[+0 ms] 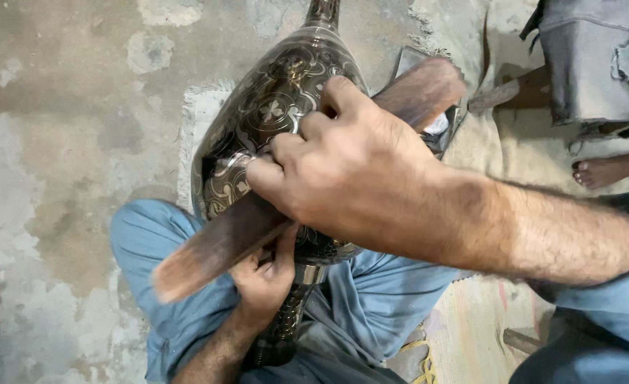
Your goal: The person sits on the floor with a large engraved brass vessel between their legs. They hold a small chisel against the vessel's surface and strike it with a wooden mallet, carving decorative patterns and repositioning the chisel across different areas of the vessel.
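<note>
Engraved metal vase [275,107] lengthwise, neck away; right hand [350,167] fingers clenching wooden stick [215,245], left hand [264,277] beneath.

Our right hand [343,167] comes in from the right edge, its bare forearm stretched across the middle of the view, back of the hand turned up to us and the fingers [293,146] curled tight in a closed grip. Our left hand [264,277] sits lower, rising from the bottom edge beneath the right, palm up with its fingers bent inward and clasped.
</note>
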`<state>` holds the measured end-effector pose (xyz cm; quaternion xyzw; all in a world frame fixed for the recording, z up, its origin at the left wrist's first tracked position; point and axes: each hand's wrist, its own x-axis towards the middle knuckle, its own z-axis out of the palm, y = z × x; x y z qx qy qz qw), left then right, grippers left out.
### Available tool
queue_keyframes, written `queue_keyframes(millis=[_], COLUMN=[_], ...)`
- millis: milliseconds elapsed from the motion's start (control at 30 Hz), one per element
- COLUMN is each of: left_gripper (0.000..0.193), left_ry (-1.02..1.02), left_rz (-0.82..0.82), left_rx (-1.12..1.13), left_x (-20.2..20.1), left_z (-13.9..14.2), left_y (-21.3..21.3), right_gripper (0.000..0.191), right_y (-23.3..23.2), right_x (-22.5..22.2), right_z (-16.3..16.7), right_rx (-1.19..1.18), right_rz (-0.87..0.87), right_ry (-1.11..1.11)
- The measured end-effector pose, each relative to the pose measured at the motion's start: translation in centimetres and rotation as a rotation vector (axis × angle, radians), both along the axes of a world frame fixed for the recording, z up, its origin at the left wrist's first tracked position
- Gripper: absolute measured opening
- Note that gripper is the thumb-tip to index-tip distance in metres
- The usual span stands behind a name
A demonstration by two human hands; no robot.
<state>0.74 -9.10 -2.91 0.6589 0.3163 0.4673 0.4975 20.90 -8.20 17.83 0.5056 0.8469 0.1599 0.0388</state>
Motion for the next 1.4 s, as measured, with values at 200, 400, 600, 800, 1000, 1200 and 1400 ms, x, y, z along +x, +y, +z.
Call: queue_keyframes(millis=[200,400,600,800,1000,1200,1400], left_gripper=[0.031,0.031,0.034,0.033,0.031,0.029,0.027], left_ry=[-0.065,-0.023,0.006,0.063,0.195,0.228,0.238], left_rz=[-0.091,-0.117,-0.139,-0.121,-0.12,-0.165,-0.262], left_rx=[0.001,0.059,0.078,0.145,0.245,0.187,0.204], left_x=[0.3,0.6,0.4,0.6,0.3,0.1,0.2], left_z=[0.9,2.1,1.9,2.3,3.2,3.4,3.8], left_y=[0.7,0.9,1.2,1.6,2.2,2.6,3.5], right_gripper=[0.021,0.02,0.023,0.029,0.027,0.022,0.023], right_y=[0.1,0.0,-0.1,-0.4,-0.9,-1.3,-2.2], right_x=[0.4,1.1,1.6,2.0,2.6,3.1,4.2], right_z=[-0.4,0.0,0.5,0.3,-0.2,0.1,-0.4], right_rx=[-0.009,-0.109,-0.076,-0.137,-0.154,-0.137,-0.152], right_rz=[-0.033,-0.052,-0.051,-0.101,-0.116,-0.167,-0.228], right_ry=[0.108,0.187,0.168,0.195,0.203,0.21,0.267])
